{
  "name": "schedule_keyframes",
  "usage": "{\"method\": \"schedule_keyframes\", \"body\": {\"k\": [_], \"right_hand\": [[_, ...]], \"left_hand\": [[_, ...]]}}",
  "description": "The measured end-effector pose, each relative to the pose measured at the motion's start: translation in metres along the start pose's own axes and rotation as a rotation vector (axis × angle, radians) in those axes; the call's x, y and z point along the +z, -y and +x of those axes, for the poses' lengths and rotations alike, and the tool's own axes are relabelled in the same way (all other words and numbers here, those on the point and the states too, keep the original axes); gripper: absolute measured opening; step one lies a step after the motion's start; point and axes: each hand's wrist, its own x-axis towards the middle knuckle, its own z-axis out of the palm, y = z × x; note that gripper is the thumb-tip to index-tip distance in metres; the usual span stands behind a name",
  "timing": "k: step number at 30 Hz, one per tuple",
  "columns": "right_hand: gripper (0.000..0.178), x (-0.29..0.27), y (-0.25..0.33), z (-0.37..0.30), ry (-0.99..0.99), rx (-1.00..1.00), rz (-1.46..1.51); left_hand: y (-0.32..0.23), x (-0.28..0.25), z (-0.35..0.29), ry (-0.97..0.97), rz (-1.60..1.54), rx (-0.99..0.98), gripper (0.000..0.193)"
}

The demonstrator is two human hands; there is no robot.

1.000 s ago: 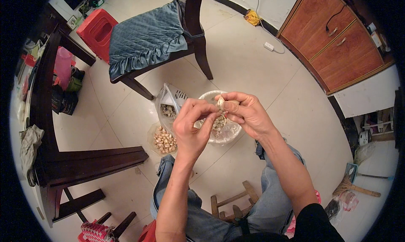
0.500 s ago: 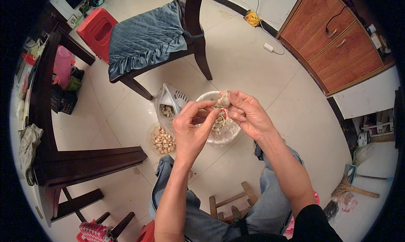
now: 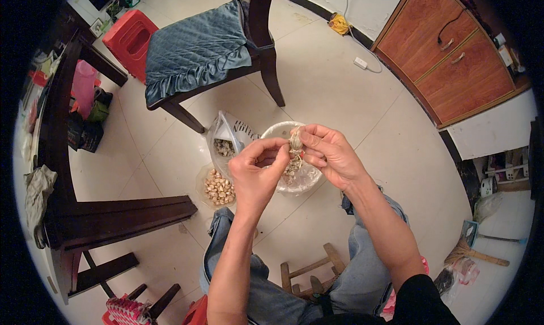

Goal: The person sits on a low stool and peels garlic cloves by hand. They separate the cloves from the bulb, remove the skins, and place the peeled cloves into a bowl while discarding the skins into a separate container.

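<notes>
My right hand (image 3: 335, 155) pinches a small pale garlic bulb (image 3: 295, 139) between thumb and fingers. From the other side, the closed thumb and fingertips of my left hand (image 3: 258, 165) meet at the bulb. Both hands are held over a white basin (image 3: 274, 129) lined with clear plastic, with dry husk-like scraps (image 3: 293, 165) inside. Left of it stands a clear bowl full of loose garlic cloves (image 3: 219, 189). Behind that bowl, a see-through plastic bag (image 3: 231, 127) lies with its mouth open, and greyish bulbs (image 3: 223, 148) show in it.
A dark chair with a blue quilted cover (image 3: 195, 47) stands beyond the bag. A red plastic stool (image 3: 130, 42) is behind it. Dark wooden table legs (image 3: 130, 220) are at the left. Wooden cabinet doors (image 3: 453, 59) and a straw hand broom (image 3: 476, 254) are on the right.
The garlic bulb has tilted and shifted slightly left in my right hand's fingers. My left fingertips have moved a little up, closer to its side.
</notes>
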Motion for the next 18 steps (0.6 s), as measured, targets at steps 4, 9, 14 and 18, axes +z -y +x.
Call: {"method": "schedule_keyframes", "body": {"k": [4,9,14,18], "right_hand": [[0.016,0.0066,0.0015,-0.0004,-0.014,-0.048,-0.055],[0.015,0.0065,-0.0014,0.0005,-0.014,-0.072,-0.126],[0.016,0.009,0.0026,-0.0011,-0.022,-0.048,-0.095],[0.017,0.0102,0.0006,-0.0007,-0.033,-0.087,-0.188]], "left_hand": [[-0.003,-0.0016,0.0025,0.017,-0.102,-0.091,0.015],[-0.0023,-0.0025,0.0033,0.03,-0.26,-0.195,0.015],[-0.0015,-0.0035,0.004,0.014,-0.364,-0.28,0.016],[-0.0037,-0.0024,0.0053,0.008,-0.437,-0.377,0.019]]}}
